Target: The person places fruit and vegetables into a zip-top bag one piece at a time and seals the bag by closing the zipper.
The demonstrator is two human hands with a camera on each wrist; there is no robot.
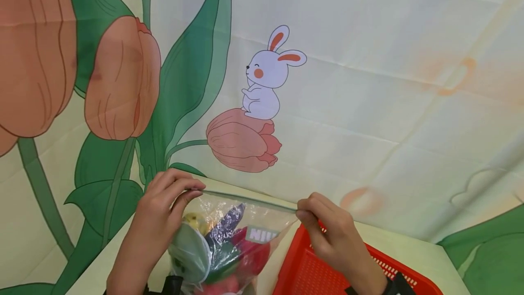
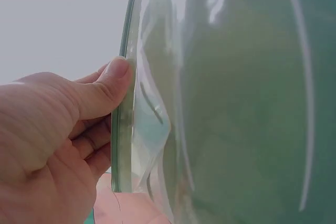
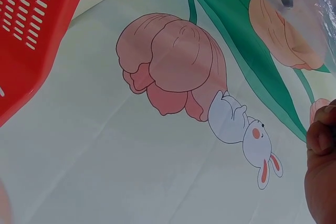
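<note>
A clear zip bag (image 1: 268,215) with a green closure strip (image 1: 245,197) hangs between both hands. My left hand (image 1: 153,217) pinches the strip near its left end; in the left wrist view the thumb (image 2: 116,72) presses on the strip from the near side. At the right end, my right hand (image 1: 337,236) holds the top corner between thumb and fingers. Through the plastic show a pale green rounded piece (image 1: 190,251), a dark purple long piece (image 1: 229,222), a yellow piece (image 1: 195,222), and red and green pieces. The right wrist view catches only part of the right hand (image 3: 323,169).
A red plastic basket (image 1: 292,258) with slotted walls stands on the pale table (image 1: 425,251), below and beside the right hand. Behind the table hangs a cloth backdrop (image 1: 368,81) printed with tulips and a white rabbit. Dark bands show at both wrists.
</note>
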